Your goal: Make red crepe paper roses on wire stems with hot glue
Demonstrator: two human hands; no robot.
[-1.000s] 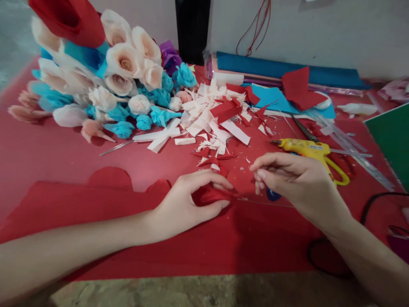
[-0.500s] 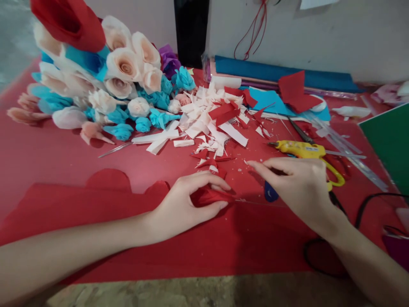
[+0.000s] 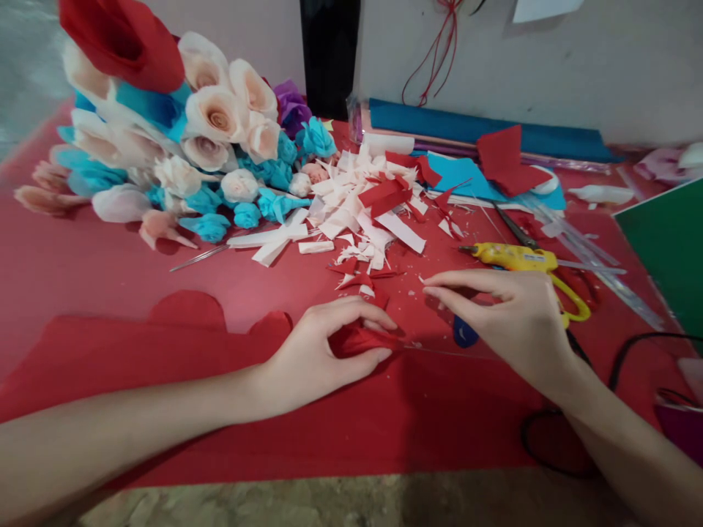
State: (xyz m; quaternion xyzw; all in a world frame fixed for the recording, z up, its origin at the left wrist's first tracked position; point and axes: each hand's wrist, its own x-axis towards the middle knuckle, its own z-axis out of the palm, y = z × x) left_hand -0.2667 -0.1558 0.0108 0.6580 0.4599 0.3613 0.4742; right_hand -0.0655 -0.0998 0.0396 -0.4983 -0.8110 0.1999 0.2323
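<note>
My left hand [image 3: 318,351] rests low over the red table, its fingers curled round a gathered piece of red crepe paper [image 3: 359,339]. Most of that paper is hidden by the palm. To the right, my right hand [image 3: 510,315] hovers with thumb and forefinger nearly pressed together. A tiny pale bit shows at its fingertips, too small to name. Under the right wrist lies a yellow hot glue gun [image 3: 513,256], partly covered by the hand. Flat red paper shapes [image 3: 187,311] lie left of my left hand.
Handmade paper flowers [image 3: 217,117] fill the back left. Paper scraps [image 3: 351,197] are heaped in the middle. Glue sticks [image 3: 598,252] and a green board [image 3: 667,249] lie on the right. A black cable [image 3: 620,359] curls by my right arm. A blue paper roll [image 3: 483,128] lies along the wall.
The right thumb and forefinger have shifted slightly at the pinch, with the hand a touch further left. My left hand keeps its place on the red paper.
</note>
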